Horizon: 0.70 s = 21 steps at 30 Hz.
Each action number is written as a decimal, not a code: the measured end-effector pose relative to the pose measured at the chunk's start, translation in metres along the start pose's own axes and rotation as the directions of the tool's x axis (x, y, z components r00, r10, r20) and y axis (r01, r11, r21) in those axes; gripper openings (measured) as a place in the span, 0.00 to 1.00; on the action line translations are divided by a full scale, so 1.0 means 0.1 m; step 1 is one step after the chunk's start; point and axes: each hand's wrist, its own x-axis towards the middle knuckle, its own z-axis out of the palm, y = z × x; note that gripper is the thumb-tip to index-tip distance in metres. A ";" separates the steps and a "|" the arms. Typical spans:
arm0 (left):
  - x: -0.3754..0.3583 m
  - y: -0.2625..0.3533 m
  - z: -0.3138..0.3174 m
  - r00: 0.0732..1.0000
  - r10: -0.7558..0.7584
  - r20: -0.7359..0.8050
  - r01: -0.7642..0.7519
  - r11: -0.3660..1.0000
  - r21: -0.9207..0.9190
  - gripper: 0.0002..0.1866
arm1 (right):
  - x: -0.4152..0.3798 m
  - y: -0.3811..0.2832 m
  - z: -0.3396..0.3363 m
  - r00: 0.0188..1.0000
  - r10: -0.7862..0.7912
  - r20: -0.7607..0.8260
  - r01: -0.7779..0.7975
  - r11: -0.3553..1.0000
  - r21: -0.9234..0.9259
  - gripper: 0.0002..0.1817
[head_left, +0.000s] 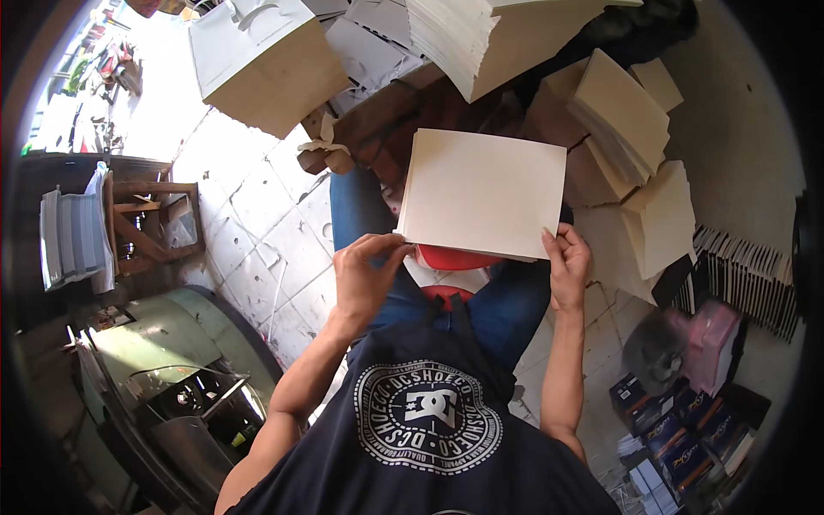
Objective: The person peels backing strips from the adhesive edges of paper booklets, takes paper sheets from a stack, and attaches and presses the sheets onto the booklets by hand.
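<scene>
A small stack of cream paper sheets (487, 193) lies in front of me above my lap, its edges slightly uneven at the left. My left hand (371, 266) pinches the near left corner, thumb and fingers pressed together. At the near right corner, my right hand (566, 264) grips the stack with the thumb on top and the fingers curled at the edge. Below the stack shows part of a red seat (455, 257) between my knees. What supports the stack from beneath is mostly hidden.
Tall paper piles (275, 73) stand at the far side, with another large pile (506, 43) beside them. Leaning stacks (622, 120) are at the right. Green machinery (189, 343) sits at left, near a wooden rack (154, 223). Boxes (687, 438) lie lower right.
</scene>
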 end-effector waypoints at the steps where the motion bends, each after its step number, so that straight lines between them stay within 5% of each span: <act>1: 0.01 -0.01 -0.01 1.000 -0.012 0.011 0.012 1.000 -0.003 0.09 | 0.00 0.01 0.00 1.000 -0.004 -0.003 0.004 1.000 -0.008 0.09; 4: 0.04 -0.07 0.00 0.998 -0.061 0.028 0.061 0.998 0.018 0.10 | -0.01 0.03 0.01 1.000 -0.022 -0.006 0.022 0.999 -0.045 0.09; 13: 0.26 -0.18 -0.13 0.964 0.129 0.231 -0.141 0.989 0.035 0.08 | -0.02 0.02 0.04 0.998 -0.053 -0.022 0.050 0.989 -0.136 0.08; 21: 0.46 0.01 -0.26 0.903 0.011 0.429 -0.040 0.998 0.058 0.07 | -0.03 -0.03 0.06 0.997 -0.070 -0.016 0.066 0.978 -0.196 0.08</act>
